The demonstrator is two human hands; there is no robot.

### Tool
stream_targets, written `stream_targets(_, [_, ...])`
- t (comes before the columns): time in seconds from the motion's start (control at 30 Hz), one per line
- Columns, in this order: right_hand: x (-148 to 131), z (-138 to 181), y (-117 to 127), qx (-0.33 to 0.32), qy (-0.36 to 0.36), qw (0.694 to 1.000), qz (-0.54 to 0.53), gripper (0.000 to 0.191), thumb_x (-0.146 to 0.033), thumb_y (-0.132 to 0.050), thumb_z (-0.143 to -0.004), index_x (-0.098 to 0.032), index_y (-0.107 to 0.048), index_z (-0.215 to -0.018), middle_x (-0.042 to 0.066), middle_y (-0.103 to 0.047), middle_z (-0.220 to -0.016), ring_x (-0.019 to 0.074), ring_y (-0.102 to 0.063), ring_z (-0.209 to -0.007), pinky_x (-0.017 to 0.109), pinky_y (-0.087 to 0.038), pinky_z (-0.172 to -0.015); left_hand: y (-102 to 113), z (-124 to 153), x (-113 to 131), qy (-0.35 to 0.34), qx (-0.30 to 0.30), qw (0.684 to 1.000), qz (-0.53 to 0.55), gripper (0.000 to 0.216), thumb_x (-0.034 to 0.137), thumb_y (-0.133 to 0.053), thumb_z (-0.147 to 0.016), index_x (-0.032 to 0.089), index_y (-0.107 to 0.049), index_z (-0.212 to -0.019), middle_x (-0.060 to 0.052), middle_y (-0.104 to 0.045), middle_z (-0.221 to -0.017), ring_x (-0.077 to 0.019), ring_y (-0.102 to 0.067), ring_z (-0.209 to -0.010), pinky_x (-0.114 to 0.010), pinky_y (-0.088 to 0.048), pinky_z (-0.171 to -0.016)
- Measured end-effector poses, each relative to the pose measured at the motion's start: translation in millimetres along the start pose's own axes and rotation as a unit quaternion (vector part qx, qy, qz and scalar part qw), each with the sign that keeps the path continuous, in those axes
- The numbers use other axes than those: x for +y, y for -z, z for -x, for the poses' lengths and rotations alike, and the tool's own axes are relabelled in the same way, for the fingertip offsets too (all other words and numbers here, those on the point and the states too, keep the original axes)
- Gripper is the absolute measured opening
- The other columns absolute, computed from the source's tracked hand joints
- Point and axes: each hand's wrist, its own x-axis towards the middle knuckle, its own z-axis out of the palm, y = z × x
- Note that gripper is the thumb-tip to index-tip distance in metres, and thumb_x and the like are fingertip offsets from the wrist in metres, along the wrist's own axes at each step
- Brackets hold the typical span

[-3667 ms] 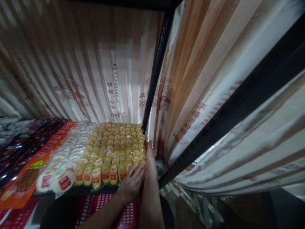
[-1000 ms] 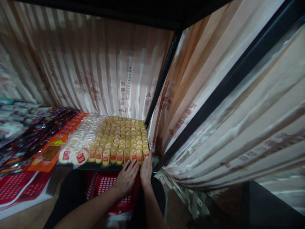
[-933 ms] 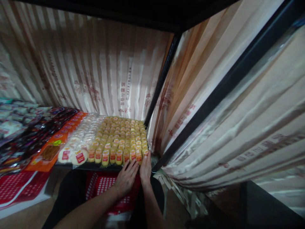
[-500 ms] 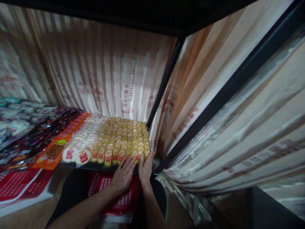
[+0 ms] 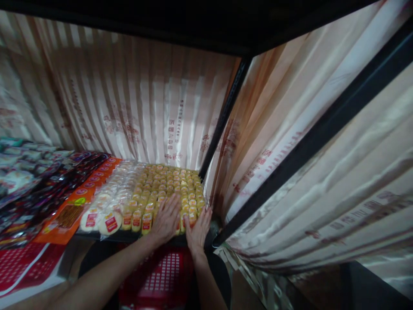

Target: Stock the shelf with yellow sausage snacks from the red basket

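Note:
Rows of small yellow wrapped snack packs point(image 5: 167, 183) with red labels cover the right part of a dark shelf. My left hand point(image 5: 166, 217) lies flat on top of the front rows, fingers stretched and spread. My right hand point(image 5: 198, 230) rests at the front right corner of the packs, fingers apart and pressed against their front edge, holding nothing. White round packs point(image 5: 106, 206) with red labels lie just left of the yellow ones.
An orange flat packet point(image 5: 69, 206) and dark glossy packets point(image 5: 38, 189) fill the shelf's left side. Pleated cream curtain point(image 5: 138, 107) hangs behind and to the right. A black shelf post point(image 5: 226, 116) stands at the back right. A red basket point(image 5: 161, 275) sits below.
My left hand has slid up from the shelf's front edge onto the top of the yellow packs. My right hand has stayed at the front right corner. The view shifted slightly.

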Motion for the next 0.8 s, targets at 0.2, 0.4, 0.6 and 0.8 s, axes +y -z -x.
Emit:
stream_targets(0.2, [-1, 2, -5, -0.01, 0.008, 0.999, 0.045, 0.087, -0.064, -0.035, -0.082, -0.006, -0.014, -0.144, 0.025, -0.015, -0.148, 0.0349, -0.016, -0.136, 0.055, -0.029, -0.099, -39, -56, -21, 0.07, -0.097, 0.993, -0.003, 0.049, 0.034, -0.028, -0.092, 0.01, -0.04, -0.134, -0.012, -0.035, -0.144, -0.0251, -0.025, -0.136, -0.049, -0.021, -0.11])
stream_targets(0.4, [2, 1, -5, -0.005, 0.013, 0.998, 0.069, 0.087, -0.063, -0.036, -0.082, -0.005, -0.016, -0.143, 0.025, -0.018, -0.147, 0.0351, -0.019, -0.135, 0.053, -0.031, -0.098, -78, -101, -39, 0.101, -0.22, 0.97, 0.021, 0.055, 0.042, -0.02, -0.092, 0.014, -0.04, -0.135, -0.012, -0.038, -0.142, -0.0254, -0.031, -0.133, -0.051, -0.02, -0.109])
stream_targets(0.6, [6, 3, -10, -0.006, 0.019, 0.997, 0.07, 0.089, -0.064, -0.04, -0.081, -0.004, -0.017, -0.143, 0.025, -0.02, -0.146, 0.036, -0.021, -0.134, 0.053, -0.032, -0.099, -91, -107, -42, 0.087, -0.261, 0.961, 0.013, 0.058, 0.045, -0.017, -0.091, 0.014, -0.045, -0.131, -0.012, -0.044, -0.139, -0.0251, -0.034, -0.131, -0.051, -0.016, -0.11])
stream_targets(0.8, [6, 4, -9, -0.009, 0.021, 0.998, 0.066, 0.089, -0.063, -0.042, -0.081, -0.004, -0.017, -0.143, 0.024, -0.019, -0.147, 0.0354, -0.02, -0.134, 0.053, -0.031, -0.1, -97, -102, -42, 0.091, -0.255, 0.963, 0.004, 0.058, 0.047, -0.018, -0.091, 0.015, -0.046, -0.131, -0.011, -0.048, -0.136, -0.0253, -0.035, -0.131, -0.05, -0.016, -0.11])
